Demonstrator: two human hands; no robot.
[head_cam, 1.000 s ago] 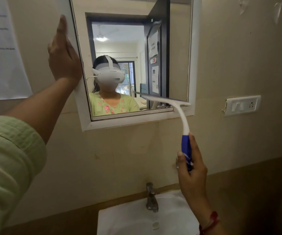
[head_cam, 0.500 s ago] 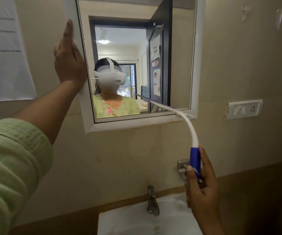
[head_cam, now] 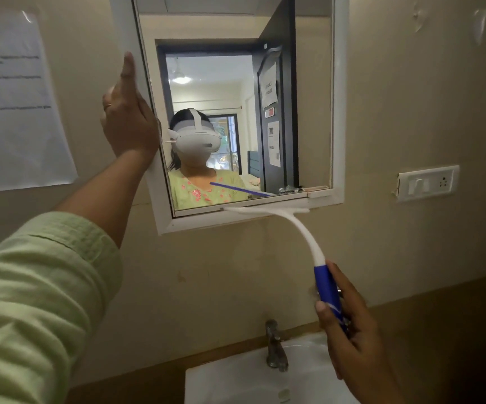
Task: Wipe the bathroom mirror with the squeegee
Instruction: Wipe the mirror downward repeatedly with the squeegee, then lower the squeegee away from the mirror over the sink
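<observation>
You are facing a beige bathroom wall [head_cam: 236,272] with a white-framed rectangular mirror [head_cam: 308,97] hung on it. The white plastic squeegee with a curved neck and blue handle [head_cam: 303,228] sits with its blade along the bottom edge of the glass, right where it meets the lower frame; whether the blade is pressing or just clear is hard to tell. Your right hand [head_cam: 352,336] is closed around the blue handle, thumb along its front. Your left hand [head_cam: 128,118] lies flat and open against the mirror's left frame, gripping nothing.

The tool looks light, and its thin curved neck will probably flex, so keep hold low on the blue grip and let the neck bend to keep the blade flat. The glass is fragile and the frame may swing or shift, which is likely why a bracing palm helps.

Below you are a white ceramic basin [head_cam: 236,383] with a metal tap [head_cam: 275,348]; a white switch plate [head_cam: 427,183] is on the right, a paper notice [head_cam: 14,106] on the left.
</observation>
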